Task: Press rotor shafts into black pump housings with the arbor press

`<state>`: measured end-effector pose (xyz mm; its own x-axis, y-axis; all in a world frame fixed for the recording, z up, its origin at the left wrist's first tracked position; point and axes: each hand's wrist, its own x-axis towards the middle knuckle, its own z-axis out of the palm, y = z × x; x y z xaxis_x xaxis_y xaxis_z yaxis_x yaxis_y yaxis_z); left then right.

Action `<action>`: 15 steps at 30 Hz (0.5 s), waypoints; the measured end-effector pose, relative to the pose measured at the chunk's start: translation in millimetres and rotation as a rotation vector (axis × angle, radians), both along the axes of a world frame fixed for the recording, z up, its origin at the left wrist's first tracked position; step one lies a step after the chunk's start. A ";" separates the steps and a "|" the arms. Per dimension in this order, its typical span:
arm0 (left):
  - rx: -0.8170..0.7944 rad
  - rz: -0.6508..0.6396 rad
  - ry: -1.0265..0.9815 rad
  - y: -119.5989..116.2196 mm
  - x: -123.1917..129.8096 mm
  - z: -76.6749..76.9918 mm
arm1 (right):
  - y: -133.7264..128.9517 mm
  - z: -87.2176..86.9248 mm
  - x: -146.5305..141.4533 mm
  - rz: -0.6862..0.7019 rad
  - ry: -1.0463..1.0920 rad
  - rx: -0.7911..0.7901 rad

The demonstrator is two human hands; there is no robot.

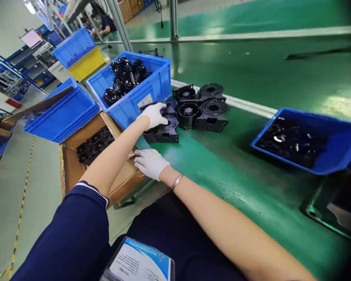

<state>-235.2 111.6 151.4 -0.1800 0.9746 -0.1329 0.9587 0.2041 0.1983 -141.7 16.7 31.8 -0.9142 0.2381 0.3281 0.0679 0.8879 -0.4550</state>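
Note:
My left hand [154,116], in a white glove, closes on a black plastic fan housing [166,134] at the left end of a group on the green tabletop. The fingers partly cover that part. Several more black housings with round openings [212,108] stand right beside it. My right hand [151,163], also gloved, rests nearer to me with its fingers stretched over the edge of an open cardboard carton [125,177]. It holds no part that I can see. Inside the carton lie more black housings [95,144], partly behind my left forearm.
A blue crate [160,78] of small black motor-like parts stands behind my left hand. An empty-looking blue crate [73,113] sits left of it. At the right, a blue bin [339,140] holds dark parts. A metal post [119,25] rises behind; a person [107,25] sits far back.

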 end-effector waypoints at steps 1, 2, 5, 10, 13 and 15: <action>0.016 -0.017 -0.004 -1.7 1.4 -0.5 | 0.2 -0.5 -0.2 -0.002 0.007 -0.014; 0.051 -0.039 -0.005 -5.4 2.3 -0.6 | 0.4 -1.0 -0.3 -0.003 0.013 -0.028; 0.263 -0.127 -0.048 -27.3 -2.5 3.2 | 2.0 -2.0 0.5 -0.006 0.020 -0.063; 0.526 -0.023 -0.260 -86.1 -51.1 21.2 | 3.8 -0.7 4.8 0.007 0.011 -0.067; 0.572 0.211 -0.282 -125.3 -97.9 26.8 | 3.1 -1.1 6.1 0.010 0.013 -0.047; 0.528 0.351 -0.263 -149.8 -129.3 24.0 | 2.9 -1.9 5.5 0.012 0.022 -0.031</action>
<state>-364.5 -38.2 175.3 -0.5239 0.8106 0.2617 0.7596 0.3056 0.5741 -136.2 19.6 29.9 -0.9096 0.2372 0.3410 0.0469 0.8742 -0.4832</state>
